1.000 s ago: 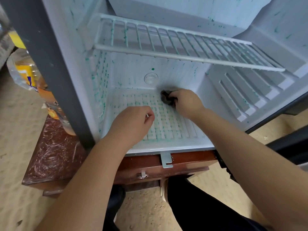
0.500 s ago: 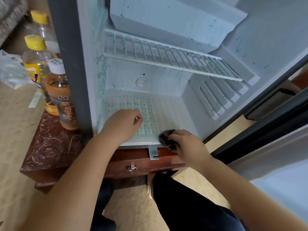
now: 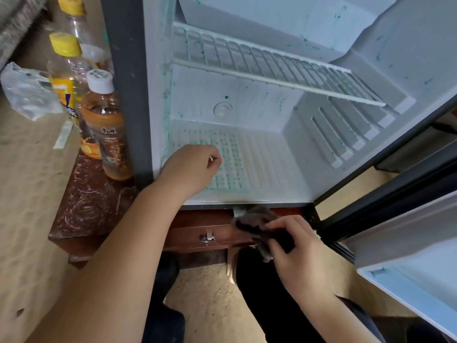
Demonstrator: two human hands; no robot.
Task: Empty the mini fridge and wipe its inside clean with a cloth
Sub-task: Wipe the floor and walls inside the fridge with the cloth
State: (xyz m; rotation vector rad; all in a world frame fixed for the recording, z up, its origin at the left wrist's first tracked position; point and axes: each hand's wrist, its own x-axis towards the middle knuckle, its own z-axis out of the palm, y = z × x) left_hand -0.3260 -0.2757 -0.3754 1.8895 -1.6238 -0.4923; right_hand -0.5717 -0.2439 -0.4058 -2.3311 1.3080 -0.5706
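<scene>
Our right grip (image 3: pixel 304 253) holds the dark cloth (image 3: pixel 257 226) before the fridge (image 3: pixel 259 105); our left grip (image 3: pixel 190 169), curled and empty, rests inside.

Two hands (image 3: pixel 190 169) (image 3: pixel 304 253), one cloth (image 3: pixel 254 220), one mini fridge (image 3: pixel 259 105), one wire shelf (image 3: pixel 272 69), two yellow-capped bottles (image 3: pixel 65 45) (image 3: pixel 71 4)

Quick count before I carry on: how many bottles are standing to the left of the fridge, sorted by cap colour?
Yellow-cap bottles: 2
White-cap bottles: 2, one mostly hidden behind the others
Total: 4
</scene>
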